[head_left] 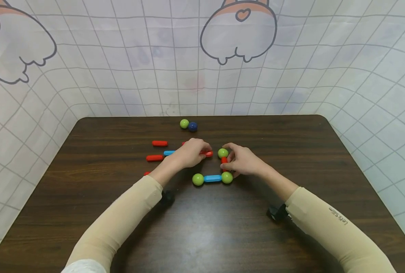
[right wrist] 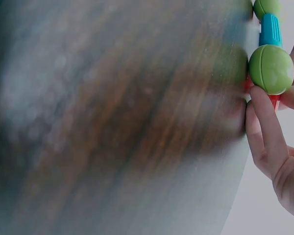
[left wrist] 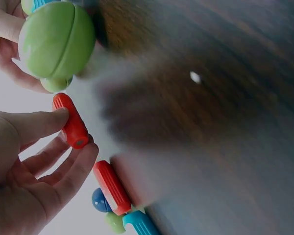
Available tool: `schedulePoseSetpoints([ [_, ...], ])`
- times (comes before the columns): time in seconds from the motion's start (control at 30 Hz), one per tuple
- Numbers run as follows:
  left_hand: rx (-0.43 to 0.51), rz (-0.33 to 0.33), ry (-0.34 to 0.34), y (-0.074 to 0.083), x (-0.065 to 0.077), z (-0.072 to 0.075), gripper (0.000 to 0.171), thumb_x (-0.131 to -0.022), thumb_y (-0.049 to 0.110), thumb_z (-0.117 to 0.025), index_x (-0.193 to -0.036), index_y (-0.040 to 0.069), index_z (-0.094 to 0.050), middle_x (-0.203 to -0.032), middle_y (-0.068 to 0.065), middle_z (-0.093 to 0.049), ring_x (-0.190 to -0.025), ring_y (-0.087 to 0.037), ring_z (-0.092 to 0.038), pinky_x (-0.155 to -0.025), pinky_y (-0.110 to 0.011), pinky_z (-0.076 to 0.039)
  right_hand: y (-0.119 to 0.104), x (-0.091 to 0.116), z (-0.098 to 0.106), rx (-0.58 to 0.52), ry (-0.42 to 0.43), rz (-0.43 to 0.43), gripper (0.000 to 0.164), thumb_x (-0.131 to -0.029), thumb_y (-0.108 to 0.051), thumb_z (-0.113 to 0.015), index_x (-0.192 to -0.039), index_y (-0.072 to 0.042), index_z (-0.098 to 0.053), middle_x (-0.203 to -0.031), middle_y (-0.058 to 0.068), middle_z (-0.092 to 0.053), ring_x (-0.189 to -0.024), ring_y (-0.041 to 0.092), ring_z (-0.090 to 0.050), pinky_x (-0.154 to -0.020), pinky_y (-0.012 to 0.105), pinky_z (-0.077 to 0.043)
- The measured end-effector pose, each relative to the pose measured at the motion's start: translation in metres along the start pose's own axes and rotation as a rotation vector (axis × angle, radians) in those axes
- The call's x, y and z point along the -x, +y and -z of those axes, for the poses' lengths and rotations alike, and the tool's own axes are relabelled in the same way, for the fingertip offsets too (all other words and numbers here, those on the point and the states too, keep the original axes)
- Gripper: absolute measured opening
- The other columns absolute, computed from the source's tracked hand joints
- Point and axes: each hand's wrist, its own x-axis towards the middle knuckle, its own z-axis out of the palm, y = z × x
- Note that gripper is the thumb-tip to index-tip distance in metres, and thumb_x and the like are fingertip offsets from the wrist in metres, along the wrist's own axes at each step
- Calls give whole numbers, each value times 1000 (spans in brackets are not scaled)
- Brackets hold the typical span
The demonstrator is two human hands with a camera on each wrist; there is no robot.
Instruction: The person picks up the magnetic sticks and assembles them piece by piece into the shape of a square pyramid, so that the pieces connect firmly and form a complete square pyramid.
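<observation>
Thumb and fingers of my left hand (head_left: 190, 153) pinch a short red rod (left wrist: 71, 120), one end of it facing the joined pieces. On the right, my right hand (head_left: 245, 161) grips another red rod (head_left: 224, 163) that runs between a far green ball (head_left: 223, 153) and a near green ball (head_left: 227, 178). Its index finger reaches to the far ball while the thumb lies over the rod. From the near ball a light blue rod (head_left: 212, 178) extends left to a third green ball (head_left: 198, 179), forming an L shape on the table.
Left of the hands lie a red rod (head_left: 159, 143), a second red rod (head_left: 154, 158) and a light blue rod (head_left: 169, 153), others partly hidden by the left arm. Farther back, a loose green ball (head_left: 184, 123) sits beside a dark blue ball (head_left: 193, 126). Patterned cloth rises behind the table (head_left: 274, 129).
</observation>
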Motion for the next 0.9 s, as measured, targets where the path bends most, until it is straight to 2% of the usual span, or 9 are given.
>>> schedulePoseSetpoints([
  [0.47, -10, -7, -9, 3, -9, -3, 29, -98, 0, -64, -127, 0, -70, -122, -12, -70, -115, -26, -63, -100, -40, -50, -2, 0, -2, 5, 0, -3, 69, -92, -13, -78, -149, 1, -41, -97, 15, -62, -73, 24, -69, -61, 37, -61],
  [0.9, 20, 5, -9, 4, -10, -5, 27, -99, 2, -65, -126, 0, -70, -119, -11, -71, -112, -25, -64, -98, -39, -51, -2, 0, -2, 0, -4, -6, 70, -92, -12, -78, -149, 1, -40, -97, 15, -61, -74, 23, -68, -61, 37, -61],
])
